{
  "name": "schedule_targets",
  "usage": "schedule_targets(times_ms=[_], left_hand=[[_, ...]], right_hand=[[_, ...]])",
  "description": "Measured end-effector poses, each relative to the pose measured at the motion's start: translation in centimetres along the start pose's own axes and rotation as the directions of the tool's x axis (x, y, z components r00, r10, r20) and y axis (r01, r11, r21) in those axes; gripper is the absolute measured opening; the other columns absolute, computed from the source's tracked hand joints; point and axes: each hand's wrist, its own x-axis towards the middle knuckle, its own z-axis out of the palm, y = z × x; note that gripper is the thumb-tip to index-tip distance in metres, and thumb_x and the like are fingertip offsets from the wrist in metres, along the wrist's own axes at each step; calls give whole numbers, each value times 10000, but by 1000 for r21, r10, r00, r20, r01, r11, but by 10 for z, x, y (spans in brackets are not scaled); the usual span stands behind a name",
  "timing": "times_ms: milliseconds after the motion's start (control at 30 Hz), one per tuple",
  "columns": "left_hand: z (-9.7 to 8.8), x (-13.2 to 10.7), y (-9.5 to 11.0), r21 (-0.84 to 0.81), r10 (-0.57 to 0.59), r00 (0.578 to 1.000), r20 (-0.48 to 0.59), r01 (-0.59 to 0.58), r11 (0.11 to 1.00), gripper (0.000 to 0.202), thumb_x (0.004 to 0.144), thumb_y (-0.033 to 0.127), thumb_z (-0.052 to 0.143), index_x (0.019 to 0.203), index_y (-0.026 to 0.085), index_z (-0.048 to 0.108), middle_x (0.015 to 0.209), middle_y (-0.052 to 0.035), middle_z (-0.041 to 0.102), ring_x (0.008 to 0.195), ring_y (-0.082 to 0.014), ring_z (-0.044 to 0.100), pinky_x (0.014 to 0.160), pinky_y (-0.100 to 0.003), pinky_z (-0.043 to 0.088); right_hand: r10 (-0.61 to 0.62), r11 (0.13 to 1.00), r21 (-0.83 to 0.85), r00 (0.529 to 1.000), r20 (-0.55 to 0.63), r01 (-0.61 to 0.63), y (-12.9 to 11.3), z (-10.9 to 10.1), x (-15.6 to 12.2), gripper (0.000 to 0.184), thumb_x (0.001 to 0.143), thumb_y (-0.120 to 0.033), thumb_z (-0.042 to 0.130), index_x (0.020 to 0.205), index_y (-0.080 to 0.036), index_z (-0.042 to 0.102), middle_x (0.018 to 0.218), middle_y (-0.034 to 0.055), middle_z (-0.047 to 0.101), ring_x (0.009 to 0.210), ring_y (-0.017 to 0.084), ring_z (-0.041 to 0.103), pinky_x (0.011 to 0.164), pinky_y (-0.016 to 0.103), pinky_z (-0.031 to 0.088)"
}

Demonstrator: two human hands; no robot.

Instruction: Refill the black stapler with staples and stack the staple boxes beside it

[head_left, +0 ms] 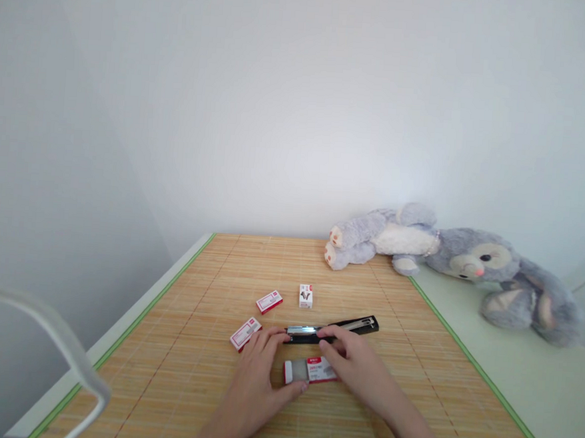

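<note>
A black stapler (369,325) lies opened out flat on the mat, its shiny metal channel showing to the left. My left hand (261,380) is spread, with fingertips against the stapler's left end and the thumb by an opened staple box (298,371). That box is red and white with a pale, translucent inner part showing. My right hand (357,367) is closed in a pinch at the middle of the stapler, index finger on the metal channel. It partly covers the box's right end. Whether a small piece is between its fingertips is hidden.
Two flat red-and-white boxes, a nearer one (245,334) and a farther one (269,302), lie left of the stapler. Behind it stands a small white box (306,296). A grey plush rabbit (406,240) lies at the back right. A white curved bar (63,343) crosses the lower left.
</note>
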Motion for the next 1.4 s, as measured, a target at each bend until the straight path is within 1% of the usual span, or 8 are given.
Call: schedule_targets(times_ms=[167,333,467,667,800,1033,1267,1400], left_hand=[[2,2,3,28,-7,999,32,7,1000,727,666,404,886,1314,287,575,1426,-84,543,1330,-322,484,1140,-518,384],[0,3,6,32,-8,1000,18,8,999,722,636,366,892,1288,285,592,1408,-77,561,1311,-320,503,1120,-505,395],[2,3,7,36,-29,999,16,28,999,743,630,359,897,1298,291,579,1390,-62,572,1288,-304,517,1112,-488,403],[3,3,5,26,-11,1000,15,11,1000,744,648,346,888,1320,297,573,1423,-65,556,1318,-308,497,1134,-493,382],[0,3,7,7,-8,1000,16,8,1000,739,654,339,883,1322,295,571,1416,-70,561,1314,-311,502,1134,-495,383],[-5,3,7,-50,12,1000,13,-11,999,715,660,283,873,1312,300,580,1424,-64,554,1326,-302,489,1147,-477,368],[-12,0,9,-76,-23,997,77,29,997,288,749,299,819,1016,292,710,1020,-8,670,1002,-230,608,915,-362,447],[-13,2,11,-44,-40,994,102,44,998,235,745,312,824,961,299,733,967,10,681,962,-221,612,883,-348,424]], right_hand=[[-46,996,-80,999,2,46,-5,22,18,246,953,-357,532,985,-191,710,638,-6,653,562,148,549,539,248,333],[-36,987,-157,996,-84,22,0,23,21,287,933,-355,555,1113,-181,694,588,-27,608,550,158,523,536,253,312],[-9,998,-64,1000,-24,7,0,31,25,329,906,-346,570,1151,-168,701,594,-26,634,530,148,521,535,248,325],[92,995,39,982,-162,-87,-3,49,35,269,847,-370,624,999,-162,704,517,-55,542,492,138,467,504,243,303],[23,997,82,988,-154,-10,-8,50,39,243,882,-401,613,938,-182,704,530,-59,524,494,123,438,512,239,304],[-119,991,-74,986,-119,110,-26,39,39,217,921,-368,588,948,-210,733,580,-43,545,552,133,487,558,242,333],[-165,879,-412,964,210,240,-41,17,16,120,766,-213,665,783,-261,773,606,-32,658,573,127,535,580,252,282],[-148,826,-502,958,246,256,-39,17,11,190,749,-190,648,799,-281,807,673,-4,721,628,156,584,586,265,274]])
